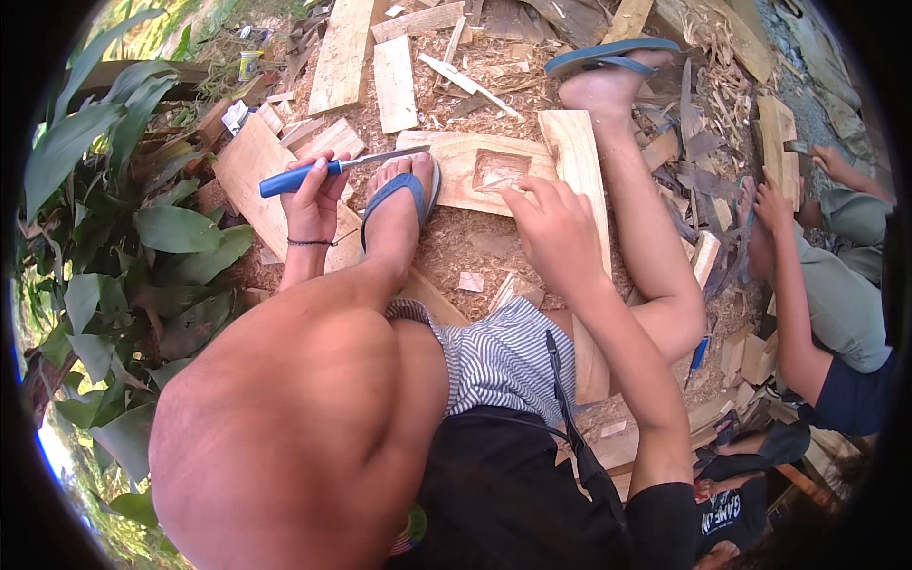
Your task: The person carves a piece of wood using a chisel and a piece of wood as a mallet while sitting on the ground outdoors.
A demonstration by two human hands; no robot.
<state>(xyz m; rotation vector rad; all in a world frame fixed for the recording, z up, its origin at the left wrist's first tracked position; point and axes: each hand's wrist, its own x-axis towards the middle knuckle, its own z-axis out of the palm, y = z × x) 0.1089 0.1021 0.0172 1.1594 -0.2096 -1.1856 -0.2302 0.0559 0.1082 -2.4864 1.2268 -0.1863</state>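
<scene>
My left hand [316, 204] is closed round a chisel with a blue handle [281, 181]; its metal blade points right, over the toes of my left foot [394, 204]. Flat on the ground in front of me lies a pale wooden board [450, 169] with a rectangular recess [501, 168] cut into it. My left foot, in a blue flip-flop, rests by the board's left end. At the recess's near right corner is my right hand [554, 233], its thumb and fingers pinched together. Light slivers of wood lie in the recess by the fingertips; whether one is held is unclear.
Another plank [581, 176] lies against the board's right end. Wood offcuts [394, 84] and shavings cover the ground. Leafy plants [180, 233] stand at the left. On the right, a co-worker's hands [774, 207] are at a wooden block [779, 152].
</scene>
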